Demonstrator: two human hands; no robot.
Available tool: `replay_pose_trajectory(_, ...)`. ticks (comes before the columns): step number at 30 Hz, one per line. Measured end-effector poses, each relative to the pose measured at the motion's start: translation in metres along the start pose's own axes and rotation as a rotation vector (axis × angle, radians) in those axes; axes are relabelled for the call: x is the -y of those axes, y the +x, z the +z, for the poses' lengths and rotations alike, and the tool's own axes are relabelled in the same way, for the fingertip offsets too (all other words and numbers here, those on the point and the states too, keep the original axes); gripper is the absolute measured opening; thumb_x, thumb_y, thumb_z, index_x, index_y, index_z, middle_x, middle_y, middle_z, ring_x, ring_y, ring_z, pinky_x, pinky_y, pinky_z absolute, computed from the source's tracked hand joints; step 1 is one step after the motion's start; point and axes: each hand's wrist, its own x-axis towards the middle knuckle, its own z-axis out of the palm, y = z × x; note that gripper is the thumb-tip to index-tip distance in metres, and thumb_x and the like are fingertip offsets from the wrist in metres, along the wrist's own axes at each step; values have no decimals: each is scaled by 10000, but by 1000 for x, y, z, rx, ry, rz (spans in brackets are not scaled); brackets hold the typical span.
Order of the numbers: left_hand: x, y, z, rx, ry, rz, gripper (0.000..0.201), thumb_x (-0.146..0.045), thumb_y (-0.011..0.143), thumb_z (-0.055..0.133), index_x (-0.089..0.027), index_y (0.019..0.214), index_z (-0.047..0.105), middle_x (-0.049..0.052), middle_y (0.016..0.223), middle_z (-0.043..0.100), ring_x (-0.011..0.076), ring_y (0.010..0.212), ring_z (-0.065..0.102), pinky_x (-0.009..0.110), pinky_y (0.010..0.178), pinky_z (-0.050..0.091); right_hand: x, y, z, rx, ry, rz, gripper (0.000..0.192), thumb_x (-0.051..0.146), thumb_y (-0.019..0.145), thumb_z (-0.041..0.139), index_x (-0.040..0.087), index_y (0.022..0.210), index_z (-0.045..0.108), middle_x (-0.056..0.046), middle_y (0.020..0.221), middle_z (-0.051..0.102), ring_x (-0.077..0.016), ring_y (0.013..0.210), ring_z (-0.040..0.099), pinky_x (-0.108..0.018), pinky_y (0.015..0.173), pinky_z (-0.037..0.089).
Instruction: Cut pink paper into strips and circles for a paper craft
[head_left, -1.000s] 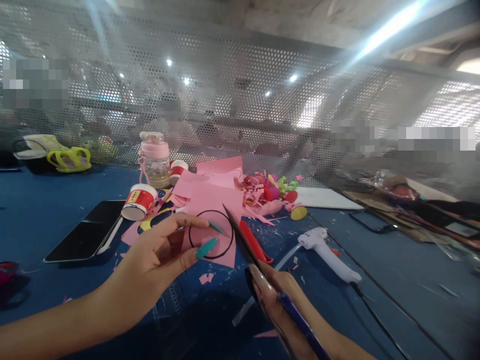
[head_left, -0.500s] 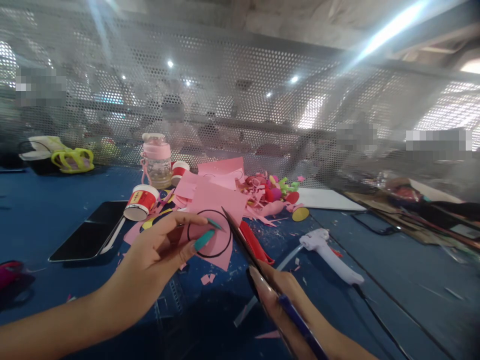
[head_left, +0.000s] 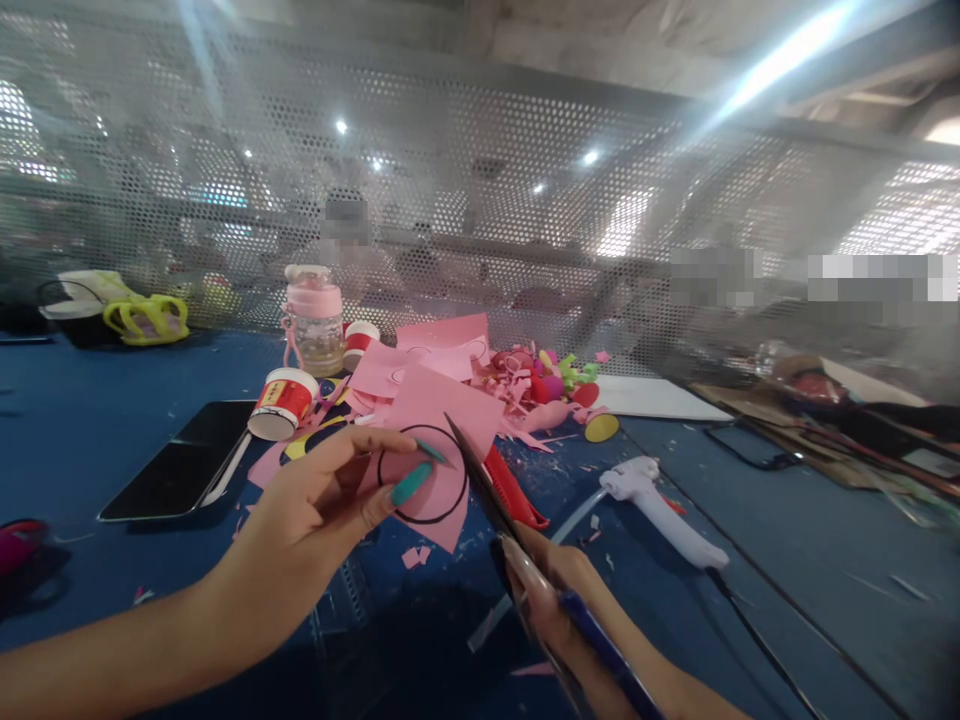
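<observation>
Between the thumb and fingers of my left hand [head_left: 315,510] is a pink sheet of paper [head_left: 442,400] with a black circle drawn on it. My fingertips press inside the circle. My right hand [head_left: 562,590] is closed around a pair of scissors [head_left: 487,490], and a pen-like blue stick [head_left: 607,640] shows along the same hand. The scissor blades point up and left, lying along the right side of the circle. Whether they are cutting into the paper at this point I cannot tell.
A white glue gun [head_left: 660,515] lies on the right with its cord. To the left are a phone [head_left: 176,460] and a paper cup [head_left: 283,403]; behind stands a pink-lidded bottle [head_left: 315,320]. Pink scraps [head_left: 517,385] heap behind the paper, near a red case [head_left: 517,490].
The pink paper has turned slightly, its upper right corner and bottom tip shifting to the right. Both hands stay nearly in place.
</observation>
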Motion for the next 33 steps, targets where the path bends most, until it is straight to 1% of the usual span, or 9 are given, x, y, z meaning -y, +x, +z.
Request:
replay_pose_trajectory(3, -1, 0, 1, 24, -26, -10, 177, -285, 793, 613, -238, 962, 599, -10, 884, 667, 106, 770, 626, 148, 659, 512, 0, 7, -1, 43, -14, 25, 534, 677, 757, 412, 204, 804, 653, -38, 698, 597, -199, 698, 577, -303, 659, 505)
replay_pose_trajectory(6, -1, 0, 1, 31, -28, -22, 190, -287, 795, 609, -232, 976, 590, -3, 910, 667, 112, 781, 628, 151, 646, 516, 0, 10, -2, 88, -28, 52, 509, 656, 767, 426, 194, 748, 640, -19, 619, 570, -174, 620, 565, -264, 586, 494)
replay_pose_trajectory(9, 0, 0, 0, 37, -22, -18, 200, -290, 797, 604, -230, 986, 582, -3, 910, 666, 110, 767, 626, 152, 630, 517, 0, 6, -2, 54, -21, 17, 543, 665, 765, 419, 194, 906, 649, -43, 743, 619, -205, 741, 592, -296, 689, 504)
replay_pose_trajectory(11, 1, 0, 0, 39, -19, -7, 197, -293, 799, 601, -233, 986, 581, -8, 900, 665, 104, 754, 624, 149, 626, 516, 0, 0, -1, 3, -17, 7, 601, 675, 765, 404, 198, 1065, 613, -69, 875, 633, -238, 877, 585, -340, 791, 487)
replay_pose_trajectory(13, 1, 0, 0, 39, -20, 9, 192, -297, 798, 600, -237, 980, 584, -12, 900, 663, 100, 756, 624, 144, 628, 515, 1, -4, 0, -15, -25, 22, 642, 682, 766, 390, 197, 1140, 582, -88, 944, 628, -260, 959, 564, -375, 845, 467)
replay_pose_trajectory(19, 3, 1, 0, 33, -29, 24, 181, -285, 797, 603, -251, 974, 589, -23, 894, 664, 91, 760, 630, 125, 623, 513, 0, -4, -2, 32, -48, -2, 648, 678, 780, 361, 191, 1142, 588, -102, 952, 624, -274, 966, 558, -417, 867, 456)
replay_pose_trajectory(25, 1, 1, 0, 22, -24, 45, 168, -252, 789, 612, -254, 956, 603, -34, 851, 667, 79, 727, 629, 107, 608, 507, -3, -2, -3, 52, -66, -65, 608, 655, 809, 330, 195, 1090, 611, -107, 955, 631, -262, 962, 556, -408, 860, 462)
replay_pose_trajectory(31, 2, 2, -1, 5, -9, 71, 155, -239, 789, 608, -241, 944, 613, -16, 868, 670, 92, 760, 639, 118, 631, 515, -6, -2, -2, 37, -79, 11, 657, 676, 780, 369, 182, 1165, 567, -112, 997, 619, -267, 973, 557, -405, 882, 445)
replay_pose_trajectory(33, 3, 2, -1, 0, 3, 78, 152, -240, 788, 607, -240, 940, 616, -14, 872, 670, 93, 757, 641, 120, 626, 516, -5, -2, -2, 30, -85, 9, 648, 674, 781, 368, 182, 1145, 581, -109, 981, 620, -267, 968, 557, -403, 883, 444)
